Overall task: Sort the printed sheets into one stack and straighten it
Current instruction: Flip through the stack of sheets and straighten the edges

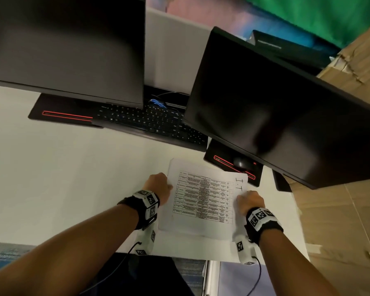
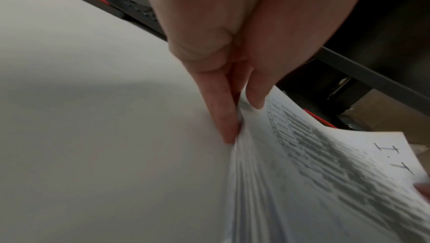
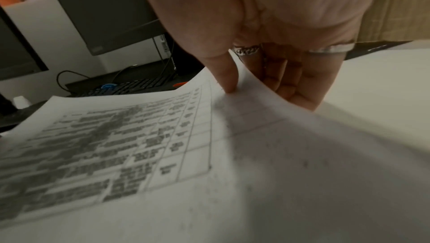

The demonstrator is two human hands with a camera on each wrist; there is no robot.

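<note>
A stack of printed sheets (image 1: 203, 199) lies near the front of the white desk (image 1: 62, 178), its top sheet bearing a table and handwritten "I.T". My left hand (image 1: 158, 185) grips the stack's left edge: thumb (image 2: 256, 98) on top, fingers (image 2: 221, 114) beneath, lifting the sheets (image 2: 314, 182) off the desk. My right hand (image 1: 249, 200) holds the right edge, with the thumb (image 3: 227, 79) on the top sheet (image 3: 163, 146) and the fingers (image 3: 295, 89) under the curled edge.
Two dark monitors (image 1: 73, 45) (image 1: 276, 107) hang over the back of the desk, with a black keyboard (image 1: 150, 122) between them and a mouse (image 1: 241, 162) just behind the stack. A cardboard box (image 1: 340, 199) stands to the right. The desk's front edge is close behind my wrists.
</note>
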